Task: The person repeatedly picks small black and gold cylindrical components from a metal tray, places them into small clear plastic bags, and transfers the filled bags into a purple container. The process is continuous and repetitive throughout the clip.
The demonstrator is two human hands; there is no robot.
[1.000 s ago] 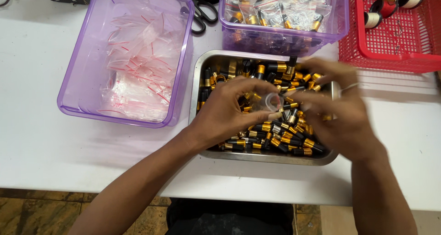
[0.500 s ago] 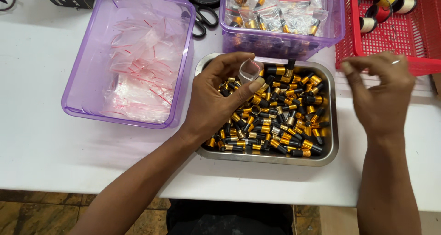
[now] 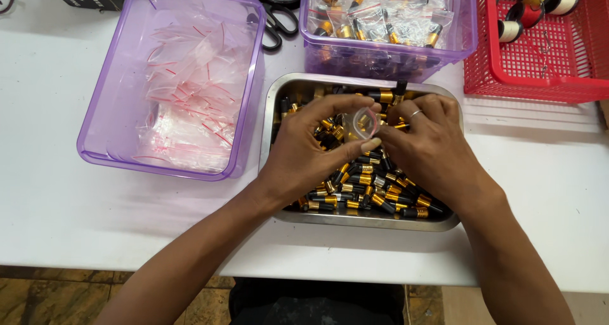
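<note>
— Both hands meet over the steel tray: the left hand pinches a small clear bag open between thumb and fingers, and the right hand works at its mouth, fingertips bunched.

— So it's the filling step?

— Seemingly. Next needs one black-and-gold piece slipped in; filled bags sit in the far purple bin, empties in the left tub.

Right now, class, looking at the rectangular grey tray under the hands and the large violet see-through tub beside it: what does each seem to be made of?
Rectangular grey tray: probably stainless steel, its brushed rim showing dull reflections. Large violet see-through tub: apparently moulded plastic, glossy, with the white table visible through its walls.
</note>
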